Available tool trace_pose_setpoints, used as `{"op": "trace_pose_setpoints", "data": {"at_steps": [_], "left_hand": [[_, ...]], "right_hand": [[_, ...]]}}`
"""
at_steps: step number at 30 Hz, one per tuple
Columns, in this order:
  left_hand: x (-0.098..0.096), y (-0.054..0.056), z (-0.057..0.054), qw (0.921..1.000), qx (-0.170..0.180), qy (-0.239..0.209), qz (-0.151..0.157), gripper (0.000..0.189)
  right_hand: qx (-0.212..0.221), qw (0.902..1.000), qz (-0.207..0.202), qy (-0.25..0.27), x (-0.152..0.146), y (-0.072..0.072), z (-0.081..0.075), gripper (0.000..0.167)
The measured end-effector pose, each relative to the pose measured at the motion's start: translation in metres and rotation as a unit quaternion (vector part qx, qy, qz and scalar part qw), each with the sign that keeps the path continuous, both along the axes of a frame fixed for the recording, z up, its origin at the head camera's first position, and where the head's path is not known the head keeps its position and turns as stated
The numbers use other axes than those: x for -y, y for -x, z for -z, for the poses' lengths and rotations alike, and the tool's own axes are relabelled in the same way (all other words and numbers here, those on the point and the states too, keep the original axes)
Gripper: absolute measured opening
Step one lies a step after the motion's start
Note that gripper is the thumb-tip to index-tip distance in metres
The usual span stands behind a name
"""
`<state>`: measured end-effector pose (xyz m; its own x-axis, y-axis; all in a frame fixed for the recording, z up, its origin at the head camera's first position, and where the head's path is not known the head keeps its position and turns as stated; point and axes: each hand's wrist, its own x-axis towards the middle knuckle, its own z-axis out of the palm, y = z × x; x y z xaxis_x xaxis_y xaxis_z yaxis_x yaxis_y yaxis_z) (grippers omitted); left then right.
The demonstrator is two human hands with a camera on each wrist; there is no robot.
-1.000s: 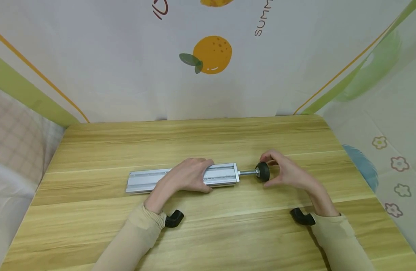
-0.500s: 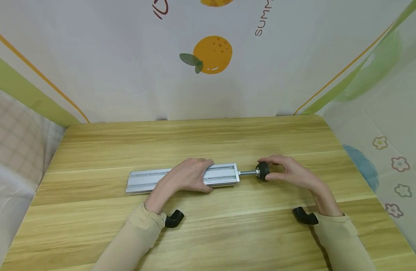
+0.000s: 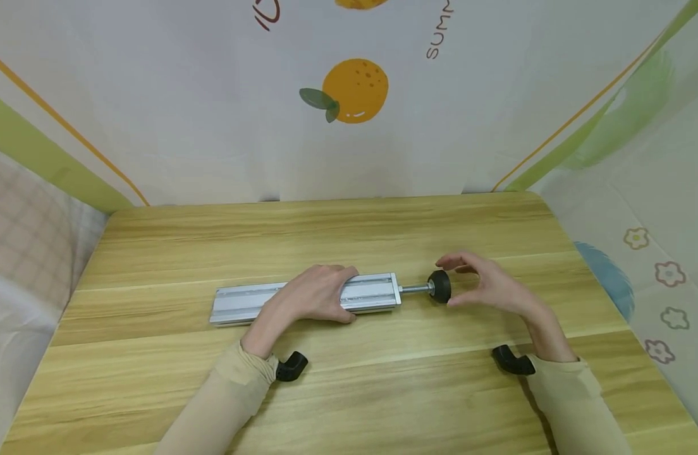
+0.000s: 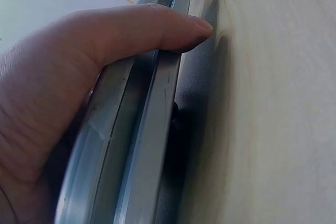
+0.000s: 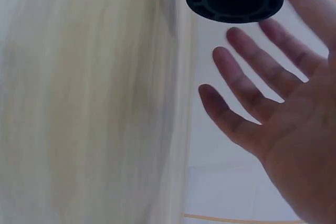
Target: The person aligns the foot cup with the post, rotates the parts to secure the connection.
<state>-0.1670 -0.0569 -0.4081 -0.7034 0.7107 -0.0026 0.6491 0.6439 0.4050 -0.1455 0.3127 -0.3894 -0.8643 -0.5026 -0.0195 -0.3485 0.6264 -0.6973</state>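
Note:
A long silver aluminium profile [image 3: 372,291] lies crosswise on the wooden table. My left hand [image 3: 312,294] grips it over the top, the thumb [image 4: 152,29] along its near side in the left wrist view and the fingers on the far side, mostly hidden. From its right end plate sticks a threaded rod [image 3: 415,289] with nuts, ending in a round black levelling foot [image 3: 439,287]. My right hand [image 3: 491,291] is spread around that foot, thumb and fingers apart. In the right wrist view, the foot's ribbed underside [image 5: 234,11] shows a screw in its middle, and the fingers are loosely extended.
The wooden table [image 3: 349,234] ends at a white printed curtain [image 3: 212,126] behind it. More patterned cloth hangs at the left and right sides. A short black bent piece sits at each sleeve cuff, the left one [image 3: 292,366] and the right one [image 3: 513,360].
Half a second ago the right thumb and fingers closed in on the black foot; now they have spread from it again. The left hand and the profile have stayed in place.

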Motion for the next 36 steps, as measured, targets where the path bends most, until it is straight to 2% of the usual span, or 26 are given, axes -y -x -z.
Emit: {"op": "trace_pose_setpoints", "data": {"at_steps": [3, 13, 25, 32, 36], "left_hand": [[0.0000, 0.0001, -0.0001, 1.0000, 0.004, 0.002, -0.002, 0.065], [0.0000, 0.0001, -0.0021, 0.9999, 0.008, 0.006, -0.008, 0.067], [-0.0010, 0.0007, -0.0005, 1.0000, 0.006, 0.003, -0.007, 0.063], [-0.0003, 0.0001, -0.0002, 1.0000, 0.004, 0.003, -0.006, 0.067], [-0.0005, -0.0001, -0.0006, 1.0000, 0.006, 0.003, -0.006, 0.066]], "right_hand": [[-0.014, 0.9999, -0.003, 0.006, 0.0022, 0.0005, -0.0008, 0.074], [-0.024, 0.9996, 0.009, -0.009, 0.0069, 0.0025, -0.0024, 0.062], [0.007, 0.9999, 0.003, -0.014, 0.0000, 0.0001, 0.0001, 0.050], [0.027, 0.9996, -0.002, -0.011, 0.0005, -0.0005, -0.0006, 0.049], [0.021, 0.9996, -0.001, -0.018, -0.0003, -0.0010, -0.0005, 0.053]]}}
